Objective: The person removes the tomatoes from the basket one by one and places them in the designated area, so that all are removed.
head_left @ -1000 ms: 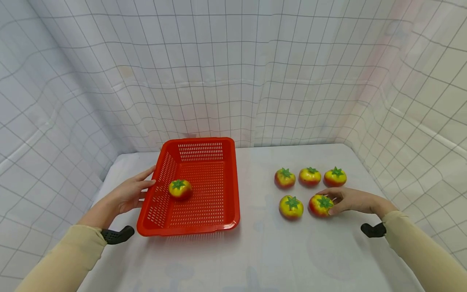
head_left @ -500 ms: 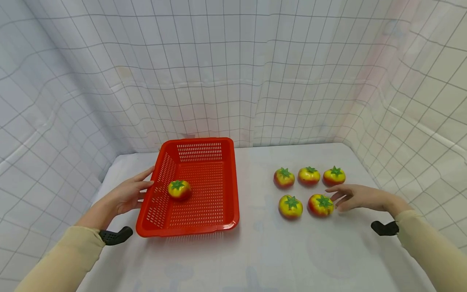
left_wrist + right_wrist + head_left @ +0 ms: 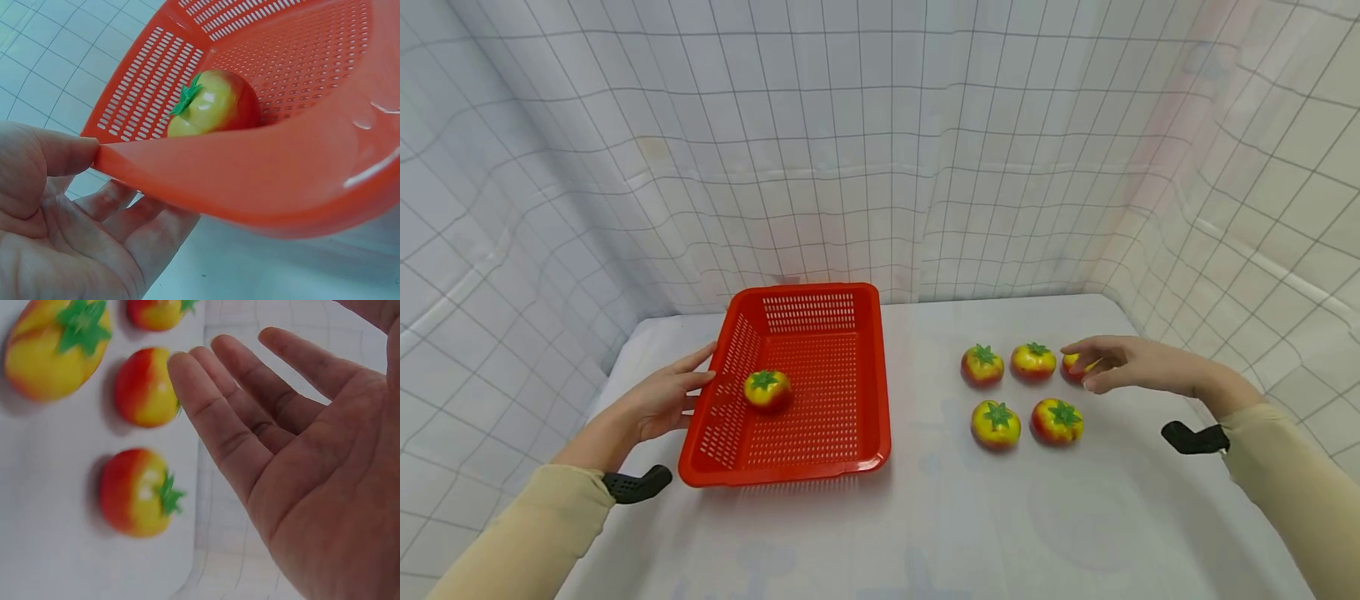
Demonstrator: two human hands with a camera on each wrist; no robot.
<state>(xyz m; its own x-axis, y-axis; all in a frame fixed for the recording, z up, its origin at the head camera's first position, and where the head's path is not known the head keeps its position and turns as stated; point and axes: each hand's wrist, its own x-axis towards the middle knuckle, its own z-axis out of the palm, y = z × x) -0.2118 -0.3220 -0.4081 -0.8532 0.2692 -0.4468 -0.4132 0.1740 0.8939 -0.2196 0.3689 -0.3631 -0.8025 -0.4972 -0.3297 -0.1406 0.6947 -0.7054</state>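
At the left, my left hand holds the side rim of a red perforated plastic basket; in the left wrist view the thumb lies against the rim and the other fingers go beneath it. Inside the basket sits one red-and-yellow toy tomato with a green star-shaped top. My right hand hovers, fingers apart and loosely bent, over the back-right toy tomato, partly covering it. The right wrist view shows nothing in that palm; contact with the tomato is not visible.
Two more toy tomatoes, a left one and a middle one, complete the back row. In front stand another two, a yellower one and a redder one. Gridded white curtains enclose the white table.
My right hand has let go of the front-right tomato, drawn back to the right, then moved away from me to the back-right one. The left hand stays at the basket.
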